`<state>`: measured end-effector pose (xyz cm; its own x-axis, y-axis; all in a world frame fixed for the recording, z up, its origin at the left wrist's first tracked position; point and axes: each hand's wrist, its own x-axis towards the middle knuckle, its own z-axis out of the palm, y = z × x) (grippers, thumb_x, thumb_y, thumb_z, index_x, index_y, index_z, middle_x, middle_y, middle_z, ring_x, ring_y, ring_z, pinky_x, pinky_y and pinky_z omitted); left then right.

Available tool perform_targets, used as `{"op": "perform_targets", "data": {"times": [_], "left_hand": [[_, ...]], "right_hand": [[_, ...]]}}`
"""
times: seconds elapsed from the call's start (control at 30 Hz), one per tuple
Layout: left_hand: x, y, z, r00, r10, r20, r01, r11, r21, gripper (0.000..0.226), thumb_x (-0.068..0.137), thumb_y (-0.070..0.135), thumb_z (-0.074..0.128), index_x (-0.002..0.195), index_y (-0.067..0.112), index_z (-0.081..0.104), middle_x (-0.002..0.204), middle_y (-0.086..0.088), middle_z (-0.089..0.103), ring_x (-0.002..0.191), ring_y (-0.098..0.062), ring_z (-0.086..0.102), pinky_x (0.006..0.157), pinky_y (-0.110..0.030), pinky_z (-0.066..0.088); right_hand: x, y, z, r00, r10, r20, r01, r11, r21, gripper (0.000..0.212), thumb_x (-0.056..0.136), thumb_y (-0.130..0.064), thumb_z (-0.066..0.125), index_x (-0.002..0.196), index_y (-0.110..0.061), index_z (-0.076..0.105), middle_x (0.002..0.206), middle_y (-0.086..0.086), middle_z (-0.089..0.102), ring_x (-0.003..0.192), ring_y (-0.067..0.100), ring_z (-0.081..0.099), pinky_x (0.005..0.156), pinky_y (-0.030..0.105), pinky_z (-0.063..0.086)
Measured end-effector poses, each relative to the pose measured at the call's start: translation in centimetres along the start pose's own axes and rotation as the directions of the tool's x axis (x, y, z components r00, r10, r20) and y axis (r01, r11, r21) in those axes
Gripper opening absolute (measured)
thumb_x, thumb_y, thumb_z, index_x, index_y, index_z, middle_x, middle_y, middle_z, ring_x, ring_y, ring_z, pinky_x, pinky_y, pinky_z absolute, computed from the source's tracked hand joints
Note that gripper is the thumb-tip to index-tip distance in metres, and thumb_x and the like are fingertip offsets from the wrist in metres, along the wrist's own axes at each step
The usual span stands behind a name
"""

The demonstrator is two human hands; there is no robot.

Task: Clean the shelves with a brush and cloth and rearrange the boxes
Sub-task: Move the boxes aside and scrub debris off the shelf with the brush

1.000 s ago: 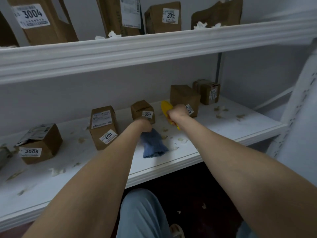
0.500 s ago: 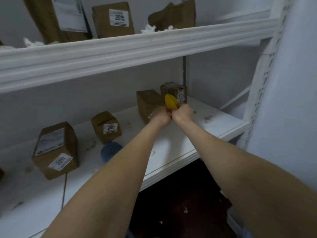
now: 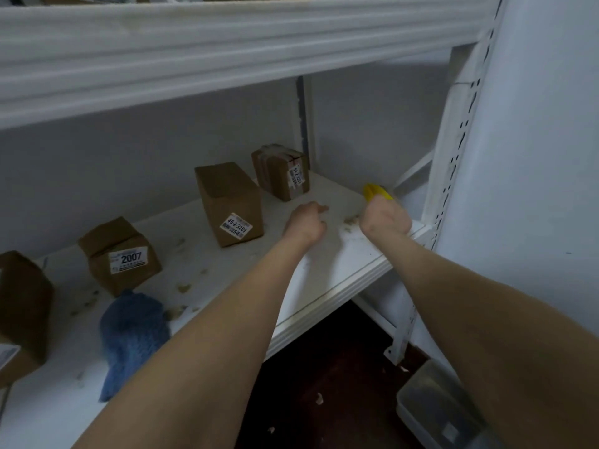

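My right hand grips a yellow brush near the right end of the white shelf. My left hand hovers over the shelf beside it, fingers loosely curled, holding nothing. A blue cloth lies on the shelf at the left, away from both hands. Cardboard boxes stand on the shelf: one labelled 2007, a taller one and a taped one at the back. Scraps of debris lie between my hands.
The upper shelf's edge overhangs close above. A perforated white upright bounds the shelf on the right. Another box sits at the far left. A clear plastic bin stands on the dark floor below right.
My left hand let go of the blue cloth, which now lies on the shelf. Both hands moved right along the shelf, then parted; the brush now sits near the right end.
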<state>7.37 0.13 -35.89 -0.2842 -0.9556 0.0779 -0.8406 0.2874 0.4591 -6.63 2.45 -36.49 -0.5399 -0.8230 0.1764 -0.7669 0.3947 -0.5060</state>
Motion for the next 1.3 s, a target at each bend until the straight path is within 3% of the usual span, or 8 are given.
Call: {"op": "perform_targets", "data": {"times": [0.23, 0.37, 0.57, 0.7, 0.83, 0.93, 1.07, 1.3], "left_hand": [[1.2, -1.0, 0.8, 0.999, -0.037, -0.017, 0.037, 0.999, 0.031, 0.043, 0.092, 0.012, 0.049, 0.135, 0.010, 0.048, 0.139, -0.013, 0.050, 0.127, -0.029, 0.047, 0.100, -0.031, 0.038], [1.4, -1.0, 0.4, 0.995, -0.086, -0.043, 0.086, 0.996, 0.003, 0.024, 0.093, 0.023, 0.050, 0.110, 0.011, 0.061, 0.119, -0.017, 0.063, 0.109, -0.030, 0.059, 0.080, -0.030, 0.042], [1.0, -2.2, -0.7, 0.991, -0.133, -0.017, 0.132, 0.990, -0.047, 0.046, 0.093, 0.008, 0.047, 0.139, 0.011, 0.042, 0.143, -0.011, 0.044, 0.131, -0.026, 0.042, 0.106, -0.031, 0.037], [1.1, -2.9, -0.8, 0.986, -0.168, -0.004, 0.167, 0.984, -0.064, 0.049, 0.092, 0.009, 0.054, 0.139, 0.011, 0.042, 0.142, -0.012, 0.045, 0.130, -0.027, 0.043, 0.104, -0.031, 0.038], [1.5, -3.1, -0.7, 0.986, -0.168, -0.002, 0.168, 0.985, -0.030, 0.046, 0.086, 0.021, 0.065, 0.129, 0.010, 0.052, 0.133, -0.013, 0.054, 0.123, -0.028, 0.051, 0.096, -0.032, 0.041], [1.4, -3.2, -1.0, 0.985, -0.169, -0.032, 0.168, 0.985, -0.042, 0.048, 0.088, 0.011, 0.060, 0.135, 0.009, 0.048, 0.137, -0.012, 0.052, 0.126, -0.027, 0.048, 0.100, -0.029, 0.039], [1.2, -3.9, -1.6, 0.984, -0.156, -0.082, 0.143, 0.979, -0.144, 0.049, 0.091, 0.003, 0.048, 0.139, 0.011, 0.043, 0.140, -0.010, 0.047, 0.128, -0.025, 0.046, 0.093, -0.022, 0.038], [1.5, -4.7, -0.7, 0.981, -0.192, -0.019, 0.190, 0.977, -0.100, 0.043, 0.092, 0.016, 0.057, 0.133, 0.008, 0.048, 0.136, -0.013, 0.051, 0.126, -0.028, 0.048, 0.097, -0.029, 0.039]], "right_hand": [[-1.1, -2.1, 1.8, 0.979, -0.082, 0.185, 0.100, 0.991, -0.088, 0.030, 0.093, -0.022, 0.046, 0.116, -0.014, 0.063, 0.125, 0.009, 0.061, 0.113, 0.030, 0.058, 0.084, 0.032, 0.042], [-1.5, -4.6, 1.6, 0.918, -0.206, 0.339, 0.196, 0.979, 0.064, 0.031, 0.091, -0.031, 0.049, 0.113, -0.016, 0.064, 0.116, 0.010, 0.065, 0.106, 0.031, 0.061, 0.083, 0.032, 0.047], [-0.3, -2.9, 1.0, 0.995, -0.015, 0.095, 0.016, 1.000, -0.015, 0.034, 0.098, -0.021, 0.038, 0.117, -0.010, 0.064, 0.125, 0.013, 0.061, 0.115, 0.030, 0.058, 0.087, 0.032, 0.042], [-1.1, -3.1, 1.8, 0.975, -0.049, 0.218, 0.060, 0.997, -0.042, 0.030, 0.095, -0.027, 0.045, 0.114, -0.013, 0.064, 0.122, 0.010, 0.062, 0.112, 0.029, 0.059, 0.084, 0.031, 0.041], [-1.5, -5.3, 2.2, 0.897, -0.219, 0.383, 0.174, 0.973, 0.150, 0.031, 0.093, -0.034, 0.050, 0.108, -0.011, 0.064, 0.112, 0.014, 0.065, 0.097, 0.029, 0.062, 0.073, 0.027, 0.043], [-0.4, -5.4, 1.5, 0.929, -0.186, 0.319, 0.116, 0.967, 0.227, 0.035, 0.096, -0.037, 0.050, 0.114, -0.010, 0.064, 0.115, 0.015, 0.064, 0.105, 0.031, 0.062, 0.073, 0.028, 0.043], [0.8, -3.6, 0.9, 0.994, 0.029, 0.102, -0.029, 1.000, -0.008, 0.032, 0.096, -0.021, 0.043, 0.120, -0.011, 0.061, 0.127, 0.013, 0.059, 0.117, 0.030, 0.057, 0.089, 0.033, 0.044], [-1.6, -5.9, 3.3, 0.934, -0.166, 0.315, 0.176, 0.984, -0.002, 0.036, 0.093, -0.030, 0.050, 0.124, -0.014, 0.058, 0.124, 0.009, 0.062, 0.113, 0.030, 0.059, 0.087, 0.032, 0.045]]}}
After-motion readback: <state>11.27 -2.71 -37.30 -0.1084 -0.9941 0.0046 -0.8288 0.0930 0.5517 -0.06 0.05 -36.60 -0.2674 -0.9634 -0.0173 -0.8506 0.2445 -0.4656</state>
